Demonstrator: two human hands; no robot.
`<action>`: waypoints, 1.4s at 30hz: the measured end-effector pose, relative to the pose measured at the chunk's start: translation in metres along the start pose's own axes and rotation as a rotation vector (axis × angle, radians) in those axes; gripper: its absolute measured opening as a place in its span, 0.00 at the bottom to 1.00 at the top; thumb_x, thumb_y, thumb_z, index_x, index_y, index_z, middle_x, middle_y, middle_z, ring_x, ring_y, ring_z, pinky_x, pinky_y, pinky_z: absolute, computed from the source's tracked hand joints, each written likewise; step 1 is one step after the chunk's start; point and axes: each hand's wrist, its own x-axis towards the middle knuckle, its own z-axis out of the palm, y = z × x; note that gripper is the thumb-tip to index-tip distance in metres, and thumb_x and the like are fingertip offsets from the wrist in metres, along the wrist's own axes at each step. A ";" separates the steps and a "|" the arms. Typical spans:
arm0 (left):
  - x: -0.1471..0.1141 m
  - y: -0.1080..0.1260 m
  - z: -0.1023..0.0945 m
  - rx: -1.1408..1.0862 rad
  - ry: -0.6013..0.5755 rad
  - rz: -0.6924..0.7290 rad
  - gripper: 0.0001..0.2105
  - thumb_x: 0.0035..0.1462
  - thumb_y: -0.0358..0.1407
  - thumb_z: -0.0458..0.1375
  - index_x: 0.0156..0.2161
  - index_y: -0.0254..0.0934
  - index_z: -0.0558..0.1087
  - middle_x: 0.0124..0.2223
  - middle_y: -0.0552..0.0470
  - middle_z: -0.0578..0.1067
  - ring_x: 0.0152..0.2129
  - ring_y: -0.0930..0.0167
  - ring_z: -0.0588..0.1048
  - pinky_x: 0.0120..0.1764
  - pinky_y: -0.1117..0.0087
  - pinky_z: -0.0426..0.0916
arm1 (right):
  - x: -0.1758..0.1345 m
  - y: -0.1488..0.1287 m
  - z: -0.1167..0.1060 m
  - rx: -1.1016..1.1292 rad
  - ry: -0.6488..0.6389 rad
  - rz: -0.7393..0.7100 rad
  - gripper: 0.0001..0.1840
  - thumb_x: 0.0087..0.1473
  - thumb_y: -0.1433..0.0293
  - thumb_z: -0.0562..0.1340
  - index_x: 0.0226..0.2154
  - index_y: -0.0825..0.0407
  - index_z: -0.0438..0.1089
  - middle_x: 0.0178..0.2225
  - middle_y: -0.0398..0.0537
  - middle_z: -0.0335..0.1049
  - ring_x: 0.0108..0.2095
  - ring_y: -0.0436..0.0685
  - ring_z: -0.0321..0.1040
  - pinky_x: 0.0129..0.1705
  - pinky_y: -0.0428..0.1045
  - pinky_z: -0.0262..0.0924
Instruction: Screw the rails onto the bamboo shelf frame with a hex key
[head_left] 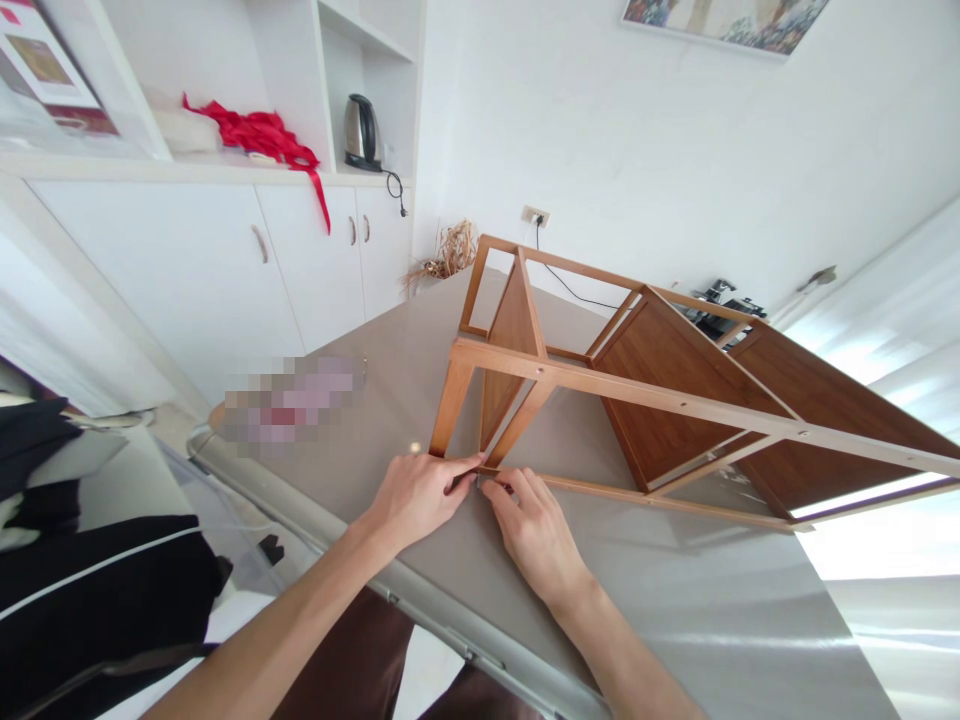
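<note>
A wooden shelf rack (pixel 615 385) lies on its side across the grey table (pixel 405 400), its brown boards set between slim frame rails. At the lower near corner of the frame, my left hand (pixel 420 498) grips the rail's end, index finger stretched along it and thumb below. My right hand (pixel 534 535) is just to the right with curled fingers, thumb and forefinger pinched at the same corner. Between the fingertips shows a small shiny metal piece (pixel 477 480), too small to name; the right fingers partly hide it.
A blurred pinkish item (pixel 300 400) lies on the table's left part. White cabinets (pixel 187 260) stand behind, holding red ribbon (pixel 262 135) and an electric kettle (pixel 362 132). Black clothing (pixel 112 610) is at the lower left. A plugged-in cord (pixel 570 285) runs behind the rack.
</note>
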 end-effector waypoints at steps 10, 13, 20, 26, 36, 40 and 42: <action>0.000 0.000 0.000 -0.005 -0.022 -0.008 0.17 0.66 0.43 0.54 0.57 0.58 0.75 0.28 0.56 0.82 0.26 0.69 0.80 0.27 0.70 0.58 | -0.004 -0.001 0.006 0.048 0.041 0.058 0.12 0.68 0.77 0.54 0.41 0.53 0.73 0.38 0.51 0.69 0.37 0.57 0.65 0.39 0.50 0.66; 0.001 0.000 -0.002 -0.011 -0.028 -0.004 0.17 0.66 0.43 0.54 0.57 0.59 0.75 0.27 0.56 0.82 0.26 0.69 0.80 0.27 0.70 0.58 | -0.004 0.000 0.006 0.064 0.032 0.053 0.13 0.68 0.77 0.53 0.42 0.54 0.73 0.38 0.52 0.69 0.37 0.57 0.64 0.39 0.51 0.66; 0.001 0.000 0.001 -0.017 -0.012 -0.009 0.16 0.66 0.43 0.55 0.56 0.59 0.76 0.26 0.56 0.82 0.25 0.69 0.80 0.27 0.70 0.58 | -0.005 0.002 0.008 0.122 0.040 0.065 0.12 0.68 0.77 0.54 0.41 0.53 0.73 0.38 0.51 0.70 0.38 0.57 0.66 0.41 0.51 0.67; 0.001 -0.003 0.002 -0.015 -0.004 0.002 0.16 0.66 0.43 0.55 0.57 0.60 0.75 0.26 0.58 0.81 0.24 0.70 0.80 0.27 0.70 0.58 | -0.005 0.004 0.010 0.145 0.043 0.082 0.12 0.68 0.77 0.55 0.41 0.52 0.74 0.38 0.51 0.70 0.38 0.56 0.67 0.41 0.51 0.68; 0.001 -0.001 0.001 0.002 -0.013 0.000 0.16 0.66 0.44 0.54 0.57 0.59 0.76 0.26 0.57 0.81 0.24 0.70 0.79 0.26 0.71 0.57 | -0.004 0.002 0.010 0.155 0.047 0.095 0.12 0.68 0.76 0.54 0.40 0.52 0.73 0.37 0.50 0.70 0.38 0.56 0.68 0.41 0.51 0.69; 0.001 0.000 0.000 0.000 -0.014 0.004 0.16 0.66 0.44 0.54 0.56 0.58 0.76 0.25 0.57 0.81 0.24 0.69 0.79 0.26 0.70 0.56 | -0.006 0.003 0.012 0.174 0.043 0.108 0.12 0.68 0.76 0.55 0.40 0.52 0.73 0.38 0.51 0.69 0.39 0.56 0.68 0.42 0.51 0.69; 0.001 0.000 0.000 -0.002 -0.014 0.000 0.16 0.66 0.44 0.54 0.56 0.58 0.76 0.26 0.56 0.81 0.25 0.69 0.80 0.26 0.70 0.56 | -0.006 0.003 0.011 0.173 0.049 0.109 0.12 0.68 0.76 0.54 0.40 0.52 0.73 0.38 0.50 0.69 0.39 0.55 0.68 0.42 0.51 0.69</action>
